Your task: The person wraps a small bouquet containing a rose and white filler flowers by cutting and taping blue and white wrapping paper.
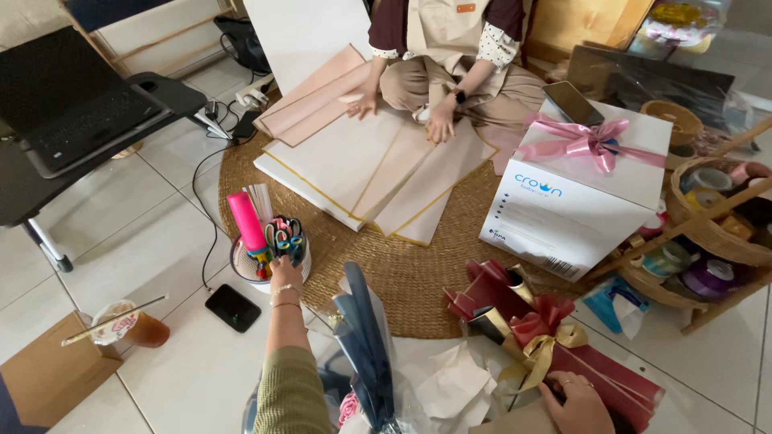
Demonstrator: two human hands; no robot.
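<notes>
Reaching forward, the left hand (285,273) has its fingers closed on the scissors (283,238) in the round tool cup (241,269), left of a white box (575,201) (pink-ribboned, blue label). The right hand (577,406) lies on red wrapped packages (555,341); I cannot tell its finger spread.

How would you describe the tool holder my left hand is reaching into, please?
Find the round woven mat on the tiled floor. At its left edge stands a small round holder, under the left hand. It alone holds a tall pink stick and scissors.
</notes>
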